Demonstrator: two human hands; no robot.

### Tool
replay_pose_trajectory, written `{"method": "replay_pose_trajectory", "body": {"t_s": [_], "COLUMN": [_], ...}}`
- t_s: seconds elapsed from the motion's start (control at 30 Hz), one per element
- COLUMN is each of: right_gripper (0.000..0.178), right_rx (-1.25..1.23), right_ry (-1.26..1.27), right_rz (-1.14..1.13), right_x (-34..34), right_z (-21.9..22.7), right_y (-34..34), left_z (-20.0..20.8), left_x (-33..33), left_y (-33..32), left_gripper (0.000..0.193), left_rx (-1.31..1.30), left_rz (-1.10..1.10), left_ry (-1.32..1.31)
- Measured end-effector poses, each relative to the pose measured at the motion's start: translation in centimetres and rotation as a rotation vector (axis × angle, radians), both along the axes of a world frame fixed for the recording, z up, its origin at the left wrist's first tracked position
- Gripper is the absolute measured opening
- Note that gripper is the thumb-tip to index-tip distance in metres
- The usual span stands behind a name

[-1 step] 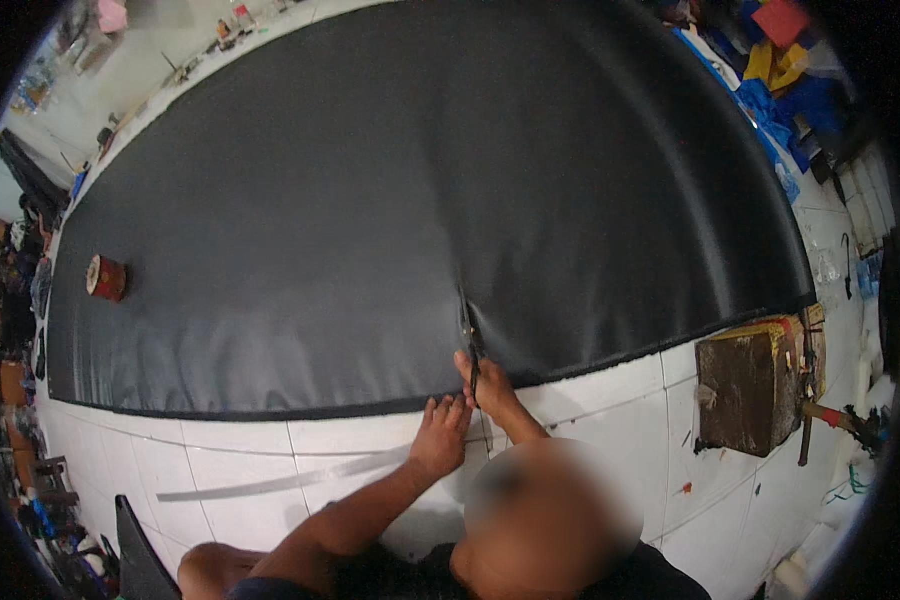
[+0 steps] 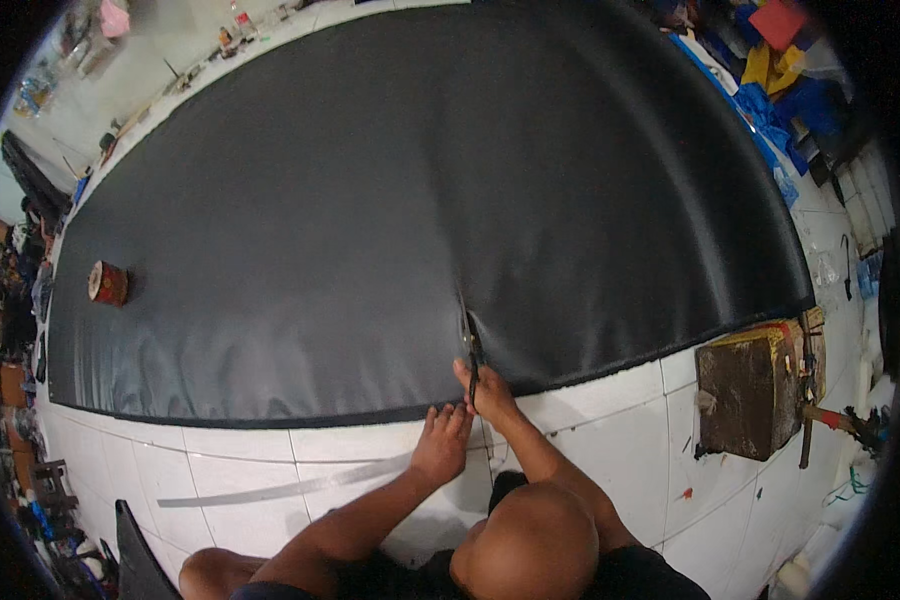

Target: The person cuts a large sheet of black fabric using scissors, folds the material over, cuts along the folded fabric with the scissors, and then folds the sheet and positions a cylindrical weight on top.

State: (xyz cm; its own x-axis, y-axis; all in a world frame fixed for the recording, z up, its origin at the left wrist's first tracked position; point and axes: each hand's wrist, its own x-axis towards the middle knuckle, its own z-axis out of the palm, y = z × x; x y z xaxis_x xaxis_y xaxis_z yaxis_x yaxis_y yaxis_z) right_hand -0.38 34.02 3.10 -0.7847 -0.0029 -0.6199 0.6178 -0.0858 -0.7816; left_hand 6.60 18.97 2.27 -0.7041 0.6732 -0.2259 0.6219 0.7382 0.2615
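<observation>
White floor (image 2: 610, 425) carries a black sheet (image 2: 300, 220), its edge seemingly steadied by the left hand (image 2: 440, 445), grip unclear, while the right hand (image 2: 493, 396) grips scissors (image 2: 474, 352).

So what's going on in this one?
A person has scissors in the right grip, the blades at a large black sheet spread over a white tiled floor. The left grip is at the sheet's near edge, close beside the right one. A small reddish cylinder sits on the sheet's left part.
</observation>
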Motion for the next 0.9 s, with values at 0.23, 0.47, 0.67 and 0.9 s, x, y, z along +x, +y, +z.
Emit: {"method": "replay_pose_trajectory", "body": {"t_s": [0.23,0.47,0.67,0.9], "right_gripper": [0.054,0.052,0.059,0.048], "right_rx": [0.3,0.062,0.131,0.127], "right_ry": [0.179,0.082,0.042,0.026], "right_rz": [-0.046,0.025,0.002,-0.053], "right_x": [1.9,-1.3,-4.4,-4.1], "right_z": [-3.7,-1.4,-1.0,-2.1], "right_y": [-0.3,0.8,0.2,0.5], "left_z": [0.1,0.4,0.5,3.6], "left_x": [0.1,-0.4,-0.4,-2.3], "left_y": [0.5,0.8,0.7,4.3], "left_gripper": [0.063,0.063,0.068,0.079], "left_rx": [0.038,-0.033,-0.002,-0.116], "left_rz": [-0.015,0.039,0.039,0.189], "left_ry": [0.046,-0.04,-0.022,-0.286]}}
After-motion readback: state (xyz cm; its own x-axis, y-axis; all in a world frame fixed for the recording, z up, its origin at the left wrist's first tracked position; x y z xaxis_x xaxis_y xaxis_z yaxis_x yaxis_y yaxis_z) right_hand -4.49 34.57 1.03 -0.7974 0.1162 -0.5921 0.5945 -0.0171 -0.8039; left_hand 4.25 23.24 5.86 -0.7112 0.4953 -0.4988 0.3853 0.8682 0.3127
